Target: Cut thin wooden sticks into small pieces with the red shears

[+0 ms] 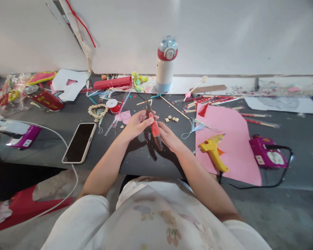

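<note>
Over the middle of the table, my left hand [138, 123] is closed around red-and-black handled pliers [154, 127], its thumb lying on the red grip. The narrow dark jaws point away from me, toward the back of the table. My right hand [169, 137] is closed against the right side of the same handle, its fingertips partly hidden behind it. Whether anything small sits between the fingers or jaws I cannot make out. Just right of the hands lie several small wooden pieces [172, 119] and a thin wooden stick [174, 107]. A short bent stick [144, 102] lies beyond the jaws.
A bottle [164, 69] stands at the back. To the right, a yellow glue gun [214, 152] rests on pink sheet material [232, 139], beside a purple power strip [267, 152]. A phone [79, 143], ribbon spool [113, 106] and red can [45, 98] are left.
</note>
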